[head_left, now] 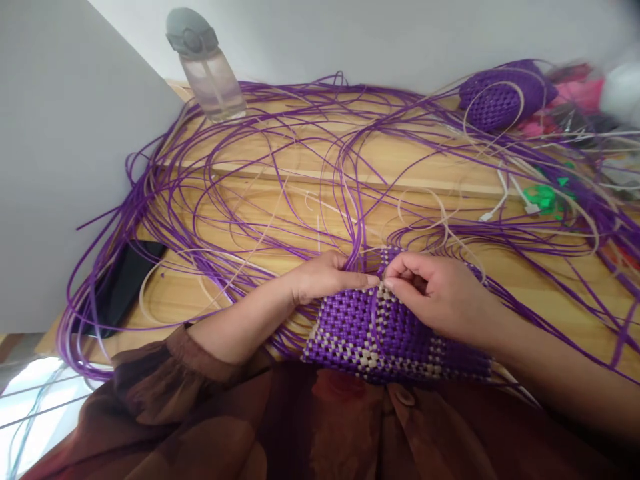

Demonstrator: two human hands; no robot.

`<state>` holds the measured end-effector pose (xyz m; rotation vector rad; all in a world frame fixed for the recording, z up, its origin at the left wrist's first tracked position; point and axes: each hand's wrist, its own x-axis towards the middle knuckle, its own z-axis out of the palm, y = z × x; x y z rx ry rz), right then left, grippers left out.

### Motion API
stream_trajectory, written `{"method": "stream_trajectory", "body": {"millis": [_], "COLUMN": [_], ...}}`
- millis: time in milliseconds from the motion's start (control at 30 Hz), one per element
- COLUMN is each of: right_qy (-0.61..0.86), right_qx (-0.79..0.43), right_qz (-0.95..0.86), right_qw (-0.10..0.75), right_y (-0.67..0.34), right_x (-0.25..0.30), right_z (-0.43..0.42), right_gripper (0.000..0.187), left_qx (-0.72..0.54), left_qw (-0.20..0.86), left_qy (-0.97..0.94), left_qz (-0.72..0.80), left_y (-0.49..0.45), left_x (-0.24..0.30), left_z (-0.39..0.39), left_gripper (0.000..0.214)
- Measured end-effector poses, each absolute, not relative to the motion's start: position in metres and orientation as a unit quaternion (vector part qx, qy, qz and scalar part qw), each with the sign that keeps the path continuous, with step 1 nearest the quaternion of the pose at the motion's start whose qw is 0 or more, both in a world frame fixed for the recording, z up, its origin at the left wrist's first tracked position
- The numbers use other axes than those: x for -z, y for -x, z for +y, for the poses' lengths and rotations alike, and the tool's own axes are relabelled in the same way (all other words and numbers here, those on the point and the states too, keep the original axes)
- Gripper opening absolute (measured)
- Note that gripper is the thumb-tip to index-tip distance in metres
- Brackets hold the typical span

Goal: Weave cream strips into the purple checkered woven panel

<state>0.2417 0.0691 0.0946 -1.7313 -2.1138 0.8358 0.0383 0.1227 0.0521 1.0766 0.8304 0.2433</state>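
Observation:
A purple and cream woven piece [345,327] lies at the table's front edge, against my clothing. Long loose purple strands [357,220] run out from its far side. My left hand [327,277] grips the far edge of the weave, thumb laid along the top and pointing right; its other fingers are mostly hidden behind. My right hand [435,287] pinches with thumb and forefinger at the same edge, close to the left thumb tip. What sits in that pinch is too small to make out. One strand loops down over the weave just below the fingertips.
A clear bottle [213,80] with a grey lid stands at the back left. A purple woven item [500,97] sits back right, near green pieces [543,199] and white cable ends [493,215]. A dark flat object [127,280] lies at left. Strands cover much of the table [295,150].

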Motion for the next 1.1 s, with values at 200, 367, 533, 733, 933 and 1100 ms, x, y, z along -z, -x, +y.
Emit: {"method": "stream_trajectory", "body": {"millis": [200, 367, 533, 733, 933, 1100], "right_qy": [0.598, 0.579, 0.574, 0.554, 0.57, 0.536], "right_qx": [-0.372, -0.381, -0.355, -0.328, -0.289, -0.198], "right_qz": [-0.699, -0.712, -0.73, -0.758, -0.762, -0.81], "right_qw": [0.123, 0.108, 0.109, 0.101, 0.109, 0.128], "right_y": [-0.243, -0.247, -0.248, -0.244, -0.245, -0.249], "right_x": [-0.09, -0.091, -0.093, -0.097, -0.097, -0.092], "right_z": [0.077, 0.075, 0.069, 0.06, 0.054, 0.047], "right_gripper": [0.013, 0.014, 0.013, 0.015, 0.015, 0.014], "left_qx": [-0.194, -0.209, -0.2, -0.213, -0.215, -0.182], "left_qw": [0.746, 0.751, 0.752, 0.715, 0.7, 0.693], "left_qy": [-0.48, -0.44, -0.448, -0.517, -0.535, -0.561], "left_qz": [0.419, 0.445, 0.44, 0.421, 0.42, 0.416], "left_y": [-0.053, -0.061, -0.058, -0.055, -0.056, -0.054], "left_x": [-0.046, -0.043, -0.043, -0.042, -0.042, -0.046], "left_z": [0.12, 0.116, 0.117, 0.115, 0.115, 0.116], "left_gripper": [0.026, 0.021, 0.024, 0.025, 0.02, 0.02]}}
